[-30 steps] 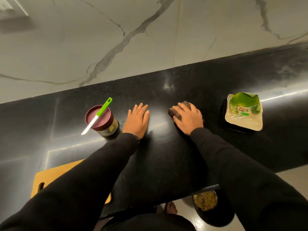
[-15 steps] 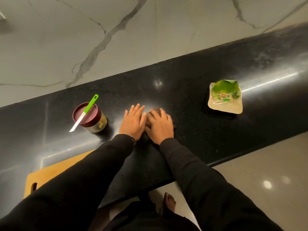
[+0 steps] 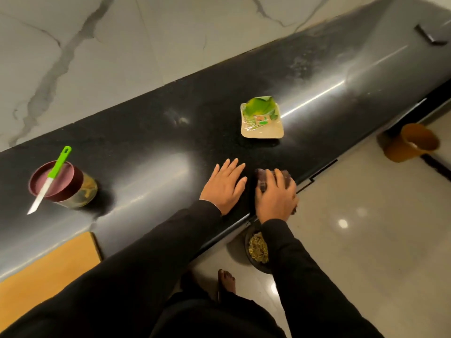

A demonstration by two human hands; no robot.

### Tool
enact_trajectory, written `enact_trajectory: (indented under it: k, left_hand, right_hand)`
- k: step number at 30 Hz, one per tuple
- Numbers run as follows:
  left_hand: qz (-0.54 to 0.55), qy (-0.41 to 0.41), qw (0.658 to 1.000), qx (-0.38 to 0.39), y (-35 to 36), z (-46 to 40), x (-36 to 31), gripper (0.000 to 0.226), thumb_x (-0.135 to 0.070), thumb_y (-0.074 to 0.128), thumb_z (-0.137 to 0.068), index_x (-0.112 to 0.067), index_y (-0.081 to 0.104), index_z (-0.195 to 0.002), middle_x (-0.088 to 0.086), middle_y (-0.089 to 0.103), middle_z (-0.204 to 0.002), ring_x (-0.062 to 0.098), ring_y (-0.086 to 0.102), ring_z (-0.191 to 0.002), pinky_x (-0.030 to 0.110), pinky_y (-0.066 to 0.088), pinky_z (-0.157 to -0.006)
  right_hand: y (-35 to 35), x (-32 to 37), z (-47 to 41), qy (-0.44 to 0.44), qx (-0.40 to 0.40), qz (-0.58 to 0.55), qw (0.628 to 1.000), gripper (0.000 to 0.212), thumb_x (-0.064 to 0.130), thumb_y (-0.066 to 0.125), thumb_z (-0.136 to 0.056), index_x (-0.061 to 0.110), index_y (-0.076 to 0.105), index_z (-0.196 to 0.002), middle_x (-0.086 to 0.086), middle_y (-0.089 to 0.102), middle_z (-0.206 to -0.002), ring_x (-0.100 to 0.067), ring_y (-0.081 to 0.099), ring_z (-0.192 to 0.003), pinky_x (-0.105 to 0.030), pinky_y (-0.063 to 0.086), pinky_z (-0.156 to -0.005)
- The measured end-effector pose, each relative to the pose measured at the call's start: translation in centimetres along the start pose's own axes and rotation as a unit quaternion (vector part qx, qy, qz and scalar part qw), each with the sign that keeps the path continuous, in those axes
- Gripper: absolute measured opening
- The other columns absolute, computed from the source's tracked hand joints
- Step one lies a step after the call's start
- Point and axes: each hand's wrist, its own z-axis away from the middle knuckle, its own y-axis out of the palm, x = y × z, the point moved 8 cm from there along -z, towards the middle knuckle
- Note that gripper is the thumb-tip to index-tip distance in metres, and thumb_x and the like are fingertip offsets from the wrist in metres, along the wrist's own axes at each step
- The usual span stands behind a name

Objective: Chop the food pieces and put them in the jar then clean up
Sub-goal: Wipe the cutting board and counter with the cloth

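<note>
Wiping the counter [image 3: 151,152] at its front edge.
The jar [image 3: 64,184] stood closed, well left. The left hand [image 3: 225,185] lay flat and released; the right hand [image 3: 277,193] gripped a dark cloth [image 3: 262,178]. Best sweep scraps over the edge into the bin [image 3: 257,250] below.

The right hand [image 3: 277,196] covers most of a dark, possibly cloth-like, wad [image 3: 262,178].

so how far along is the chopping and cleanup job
Done, by the look of it: the jar is lidded with the knife resting on top. In hand: the right hand presses a cloth at the counter edge. Left: board and tray.
</note>
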Motion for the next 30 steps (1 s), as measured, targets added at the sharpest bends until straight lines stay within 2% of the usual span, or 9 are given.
enact_trajectory:
  k: [5,8,11,14,16,19,21,25,30]
  left_hand:
    - [0.028,-0.001,0.999,-0.024,-1.1,0.9,0.4,0.055,-0.045,0.022,-0.108,-0.025,0.023,-0.158,-0.002,0.016,-0.167,0.014,0.002,-0.154,0.037,-0.002,-0.125]
    - [0.04,-0.039,0.998,-0.042,-2.1,1.7,2.9,0.054,-0.045,0.021,-0.108,-0.025,0.024,-0.158,-0.002,0.015,-0.167,0.014,0.001,-0.154,0.034,-0.005,-0.123]
    - [0.046,-0.085,0.994,-0.06,-3.2,3.2,5.4,0.053,-0.043,0.021,-0.108,-0.025,0.024,-0.158,-0.002,0.014,-0.167,0.014,0.0,-0.154,0.034,-0.005,-0.124]
    - [0.065,-0.128,0.986,-0.081,-4.1,6.1,8.0,0.056,-0.046,0.022,-0.107,-0.023,0.026,-0.158,-0.001,0.015,-0.167,0.014,0.002,-0.154,0.032,-0.003,-0.124]
    - [0.073,-0.158,0.979,-0.101,-4.4,8.6,9.8,0.057,-0.047,0.024,-0.107,-0.021,0.029,-0.157,0.0,0.018,-0.166,0.014,0.004,-0.154,0.032,-0.001,-0.125]
    - [0.091,-0.213,0.961,-0.148,-5.2,12.2,12.2,0.055,-0.046,0.028,-0.107,-0.021,0.033,-0.155,0.0,0.022,-0.165,0.014,0.007,-0.154,0.03,0.0,-0.125]
    - [0.095,-0.246,0.947,-0.185,-6.1,14.5,13.6,0.052,-0.044,0.031,-0.107,-0.02,0.035,-0.153,0.0,0.023,-0.165,0.014,0.008,-0.154,0.031,0.0,-0.125]
    - [0.089,-0.299,0.921,-0.233,-7.5,17.9,16.4,0.049,-0.04,0.036,-0.106,-0.019,0.038,-0.151,0.002,0.025,-0.164,0.016,0.009,-0.154,0.031,-0.001,-0.125]
    - [0.072,-0.342,0.908,-0.23,-8.6,19.8,19.2,0.052,-0.04,0.035,-0.107,-0.017,0.034,-0.153,0.002,0.021,-0.165,0.017,0.005,-0.154,0.035,-0.001,-0.125]
  right_hand:
    - [-3.6,-6.1,0.1,0.127,-0.076,-0.14,0.979,0.042,0.039,0.053,-0.1,0.021,0.054,-0.137,-0.004,0.052,-0.144,-0.035,0.045,-0.119,-0.046,0.043,-0.095]
    - [-4.9,0.8,1.5,-0.027,-0.122,-0.115,0.985,0.043,0.038,0.055,-0.098,0.022,0.053,-0.138,-0.001,0.053,-0.143,-0.031,0.046,-0.123,-0.044,0.045,-0.096]
    - [-1.8,9.4,5.0,-0.234,-0.034,-0.059,0.97,0.048,0.036,0.057,-0.093,0.027,0.052,-0.14,0.004,0.048,-0.148,-0.029,0.042,-0.129,-0.044,0.046,-0.096]
    - [1.7,11.5,6.1,-0.334,0.029,0.001,0.942,0.05,0.039,0.062,-0.09,0.03,0.054,-0.138,0.005,0.049,-0.149,-0.031,0.043,-0.132,-0.049,0.046,-0.097]
    - [2.1,10.5,4.0,-0.3,0.016,0.019,0.954,0.045,0.04,0.06,-0.092,0.032,0.056,-0.136,0.006,0.051,-0.147,-0.031,0.043,-0.129,-0.049,0.045,-0.095]
    - [0.7,8.6,-0.5,-0.145,-0.012,-0.082,0.986,0.037,0.036,0.06,-0.095,0.026,0.06,-0.131,-0.004,0.057,-0.137,-0.036,0.046,-0.121,-0.051,0.043,-0.094]
    - [-0.1,9.8,-1.7,-0.119,-0.023,-0.137,0.983,0.037,0.033,0.06,-0.096,0.022,0.059,-0.132,-0.007,0.059,-0.135,-0.039,0.047,-0.119,-0.053,0.044,-0.094]
    - [0.3,18.1,3.0,-0.318,-0.037,-0.12,0.94,0.039,0.034,0.064,-0.093,0.025,0.061,-0.131,0.001,0.059,-0.138,-0.035,0.049,-0.119,-0.047,0.047,-0.089]
    - [5.8,25.4,12.4,-0.581,0.06,-0.018,0.811,0.041,0.044,0.052,-0.093,0.033,0.059,-0.131,0.01,0.056,-0.141,-0.03,0.048,-0.129,-0.045,0.046,-0.09]
